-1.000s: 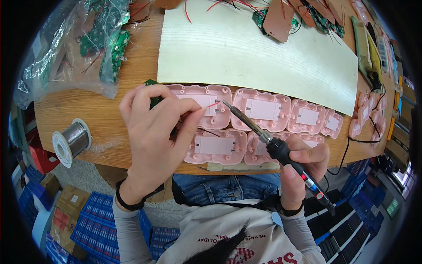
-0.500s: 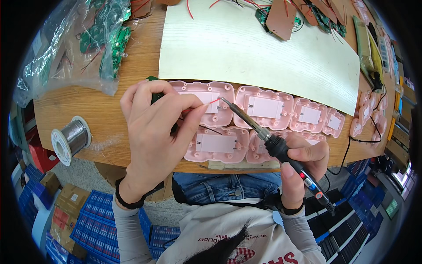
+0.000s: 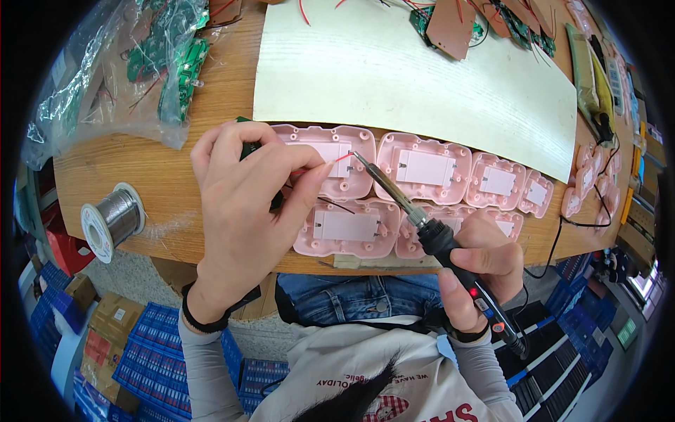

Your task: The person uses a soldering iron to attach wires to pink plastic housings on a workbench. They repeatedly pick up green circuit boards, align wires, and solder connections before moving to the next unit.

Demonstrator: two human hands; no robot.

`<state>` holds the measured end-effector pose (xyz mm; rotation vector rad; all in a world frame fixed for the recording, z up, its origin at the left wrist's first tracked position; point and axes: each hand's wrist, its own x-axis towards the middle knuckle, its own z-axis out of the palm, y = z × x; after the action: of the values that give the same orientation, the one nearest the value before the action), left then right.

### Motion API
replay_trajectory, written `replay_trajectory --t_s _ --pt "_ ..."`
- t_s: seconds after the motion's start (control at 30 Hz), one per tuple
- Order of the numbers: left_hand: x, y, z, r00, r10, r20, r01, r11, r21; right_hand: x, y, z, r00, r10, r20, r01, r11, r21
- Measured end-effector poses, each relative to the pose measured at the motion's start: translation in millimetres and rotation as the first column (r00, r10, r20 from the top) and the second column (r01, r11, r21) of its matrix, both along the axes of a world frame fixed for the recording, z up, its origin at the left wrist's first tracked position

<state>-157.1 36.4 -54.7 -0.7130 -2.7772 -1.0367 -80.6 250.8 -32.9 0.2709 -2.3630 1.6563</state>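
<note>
My left hand [image 3: 242,204] lies over the left end of a row of pink plastic shells [image 3: 422,169] on the wooden bench and pinches a thin red wire [image 3: 330,163] between thumb and forefinger. A small green circuit board [image 3: 247,144] shows under its fingers. My right hand [image 3: 478,271] grips the black handle of a soldering iron [image 3: 422,221]. The iron's metal tip meets the end of the red wire over the leftmost pink shell [image 3: 327,162]. A black wire [image 3: 334,204] runs across the shell below.
A spool of solder wire [image 3: 109,221] lies at the bench's left edge. A clear bag of green circuit boards [image 3: 140,70] sits at the back left. A pale sheet [image 3: 422,77] covers the middle, with brown boards [image 3: 453,24] behind. Blue crates [image 3: 151,359] stand on the floor.
The iron's tip has moved slightly left and closer to the red wire at my left fingertips. My left hand has barely shifted.
</note>
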Motion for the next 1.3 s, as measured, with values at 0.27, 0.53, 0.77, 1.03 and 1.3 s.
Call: replay_trajectory --t_s 0.27,0.53,0.77,1.03,1.3 --pt "-1.4 -2.0 -1.1 1.000 -0.022 0.001 0.022 1.000 0.008 -1.5 0.0 0.1 1.000 0.000 -0.016 0.001 1.000 0.021" --pt "-1.8 -1.8 -1.4 1.000 -0.023 -0.003 0.023 1.000 0.016 -2.3 -0.7 0.4 1.000 0.007 -0.026 -0.006 1.000 0.018" --pt "-2.5 -1.5 -0.8 1.000 -0.028 0.002 0.028 1.000 0.008 -2.9 -1.2 1.7 0.999 0.014 -0.029 -0.013 0.999 0.034" --pt "-3.8 -1.8 -0.2 0.999 -0.034 0.000 0.034 0.999 0.001 2.6 12.9 -4.8 0.995 -0.012 -0.099 0.006 0.998 -0.064" --pt "-4.2 -1.9 -0.2 0.999 -0.038 0.004 0.038 0.999 -0.010 3.1 8.2 -6.0 0.993 -0.040 -0.114 0.030 0.995 -0.091"
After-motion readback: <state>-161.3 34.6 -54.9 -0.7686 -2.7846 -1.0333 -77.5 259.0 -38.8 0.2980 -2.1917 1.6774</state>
